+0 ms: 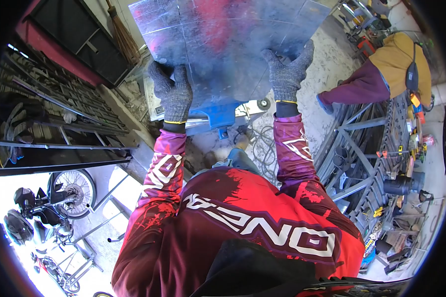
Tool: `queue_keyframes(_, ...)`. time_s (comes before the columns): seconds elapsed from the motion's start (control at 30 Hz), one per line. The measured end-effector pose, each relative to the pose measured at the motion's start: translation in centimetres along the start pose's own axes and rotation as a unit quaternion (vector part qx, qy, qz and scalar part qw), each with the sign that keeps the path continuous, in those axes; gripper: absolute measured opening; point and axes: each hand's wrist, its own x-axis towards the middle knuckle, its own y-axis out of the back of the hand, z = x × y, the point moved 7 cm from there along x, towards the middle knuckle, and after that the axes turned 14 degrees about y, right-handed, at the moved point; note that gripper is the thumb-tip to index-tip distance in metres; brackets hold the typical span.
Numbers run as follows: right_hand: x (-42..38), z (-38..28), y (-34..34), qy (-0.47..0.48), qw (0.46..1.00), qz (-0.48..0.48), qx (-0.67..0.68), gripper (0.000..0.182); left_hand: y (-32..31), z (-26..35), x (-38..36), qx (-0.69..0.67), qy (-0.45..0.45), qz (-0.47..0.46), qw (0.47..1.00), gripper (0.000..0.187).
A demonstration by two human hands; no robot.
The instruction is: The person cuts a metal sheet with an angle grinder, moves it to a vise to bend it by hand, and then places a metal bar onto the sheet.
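A shiny sheet of metal (pixel 228 67) with thin scribed lines on its face is held out in front of me, mirroring red from my jersey. My left hand (pixel 176 94), in a grey knit glove, is closed on the near edge at the left. At the right of that same edge, my right hand (pixel 286 76) grips it in a matching glove. Both thumbs lie on the upper face; most of the fingers are hidden beneath. Below the sheet shows a blue metal part (pixel 218 116) of a stand or machine, mostly covered.
To the right, a person in a tan top (pixel 399 62) bends over near a steel frame (pixel 357 128). Cable (pixel 265 148) lies coiled on the floor. Metal racks (pixel 59 99) line the left, with a broom (pixel 121 37) behind. A motorcycle (pixel 49 203) stands lower left.
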Motion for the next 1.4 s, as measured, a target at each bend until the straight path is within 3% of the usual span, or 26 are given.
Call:
queue_keyframes(0.4, 0.0, -0.8, 0.4, -0.008, 1.0, 0.003, 0.001, 0.127, 0.4, 0.6, -0.2, 0.013, -0.029, 0.007, 0.999, 0.053)
queue_keyframes(0.5, -0.1, -0.4, 0.1, -0.032, 0.997, 0.006, 0.074, 0.122, 0.4, 0.9, -0.3, 0.005, -0.029, -0.002, 1.0, 0.053)
queue_keyframes(0.57, 0.0, -0.7, 0.2, -0.001, 1.0, 0.001, 0.024, 0.121, 0.4, 1.0, -0.3, -0.003, -0.025, -0.009, 1.0, 0.053)
queue_keyframes(0.77, 0.1, -2.0, 0.7, -0.028, 1.0, -0.002, -0.002, 0.121, 0.4, 0.4, -0.2, 0.005, -0.03, -0.009, 0.999, 0.059)
queue_keyframes(0.83, 0.1, -1.4, 0.6, -0.033, 0.999, 0.0, 0.006, 0.123, 0.3, 0.6, -0.2, -0.007, -0.063, -0.027, 0.998, 0.067)
queue_keyframes(1.0, 0.2, -0.8, 0.4, -0.019, 1.0, 0.006, 0.016, 0.126, 0.4, 1.7, -0.2, 0.02, -0.045, -0.013, 0.999, 0.066)
queue_keyframes(1.1, 0.2, -1.1, 0.6, 0.01, 0.997, -0.007, -0.081, 0.125, 0.4, 1.7, -0.2, 0.007, -0.048, -0.007, 0.999, 0.064)
queue_keyframes(1.27, -0.2, -0.5, 0.0, -0.045, 0.996, 0.021, 0.075, 0.12, 0.3, 1.0, 0.1, 0.018, -0.042, -0.01, 0.999, 0.062)
queue_keyframes(1.33, -0.1, -1.0, 0.2, -0.026, 0.998, 0.019, 0.05, 0.12, 0.2, 0.7, 0.1, 0.049, -0.051, -0.006, 0.997, 0.07)
queue_keyframes(1.4, 0.0, -1.5, 0.6, -0.007, 1.0, 0.016, 0.02, 0.121, 0.3, 1.2, 0.0, 0.028, -0.05, -0.007, 0.998, 0.066)
